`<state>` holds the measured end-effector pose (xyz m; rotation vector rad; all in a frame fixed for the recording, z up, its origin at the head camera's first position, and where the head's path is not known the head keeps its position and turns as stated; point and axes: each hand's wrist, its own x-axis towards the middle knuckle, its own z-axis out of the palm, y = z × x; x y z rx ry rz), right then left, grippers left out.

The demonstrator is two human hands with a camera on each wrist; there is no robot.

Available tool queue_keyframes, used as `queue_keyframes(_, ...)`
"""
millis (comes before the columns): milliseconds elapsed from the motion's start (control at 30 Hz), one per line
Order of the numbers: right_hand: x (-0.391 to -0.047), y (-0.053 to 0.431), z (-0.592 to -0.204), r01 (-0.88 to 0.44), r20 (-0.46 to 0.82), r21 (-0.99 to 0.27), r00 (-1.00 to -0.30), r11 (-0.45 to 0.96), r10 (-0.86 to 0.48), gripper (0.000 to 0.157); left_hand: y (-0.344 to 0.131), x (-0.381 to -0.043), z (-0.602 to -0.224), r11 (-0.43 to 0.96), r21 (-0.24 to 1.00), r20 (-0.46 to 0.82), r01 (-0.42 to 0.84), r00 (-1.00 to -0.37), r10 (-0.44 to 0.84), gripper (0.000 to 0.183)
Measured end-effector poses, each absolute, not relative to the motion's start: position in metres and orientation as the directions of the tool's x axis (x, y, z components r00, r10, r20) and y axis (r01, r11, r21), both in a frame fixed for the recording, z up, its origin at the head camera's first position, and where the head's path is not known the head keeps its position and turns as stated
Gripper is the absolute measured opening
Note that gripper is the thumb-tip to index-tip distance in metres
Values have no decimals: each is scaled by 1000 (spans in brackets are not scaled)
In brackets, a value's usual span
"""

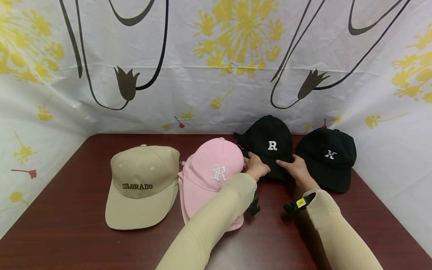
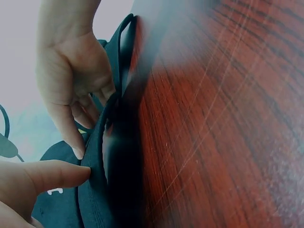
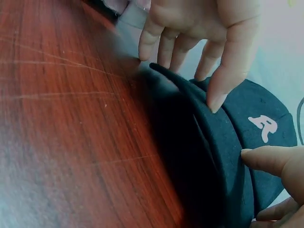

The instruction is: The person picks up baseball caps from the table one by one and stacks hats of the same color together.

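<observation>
A black cap (image 1: 270,138) with a white letter R sits at the back of the table, its brim toward me. My left hand (image 1: 257,167) grips the left side of the brim, thumb on top and fingers at the edge. On the opposite side my right hand (image 1: 298,170) holds the brim, its thumb (image 3: 266,159) lying along the upper face. In the left wrist view the brim (image 2: 92,190) shows edge-on, with a dark gap beneath its curve. The fingertips of my right hand are partly hidden there.
A pink cap (image 1: 216,161) with a light R lies left of my left hand, its brim overlapped by my sleeve. Farther left is a beige COLORADO cap (image 1: 145,176). Another black cap (image 1: 327,157) stands right of my right hand. Behind the dark wooden table (image 1: 67,210) hangs a patterned cloth (image 1: 202,93).
</observation>
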<state>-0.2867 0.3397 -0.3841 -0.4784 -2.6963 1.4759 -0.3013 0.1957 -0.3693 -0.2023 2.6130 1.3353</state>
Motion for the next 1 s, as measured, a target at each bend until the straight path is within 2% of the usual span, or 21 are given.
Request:
queue_keyframes(133,-283,340,-383,212,-75,-829,-959,517,273,74,196,-300,-368,568,796,-228,-208,-973,-37,83)
queue_keyframes(500,-273,342,-375,236,-103,-814,-958,531,268,87,197,-296,-363,587,790,-189,-176,-981,-39,86)
queue_keyframes(833,-259,347,-364,199,-63,-810,-965,552,255,88,197,-289,-357,565,814,-141,-134,-990,-32,100)
queue_keyframes(1000,-250,348,-358,177,-45,-801,-970,572,237,88,196,-283,-354,604,789,-120,-113,-992,-29,103)
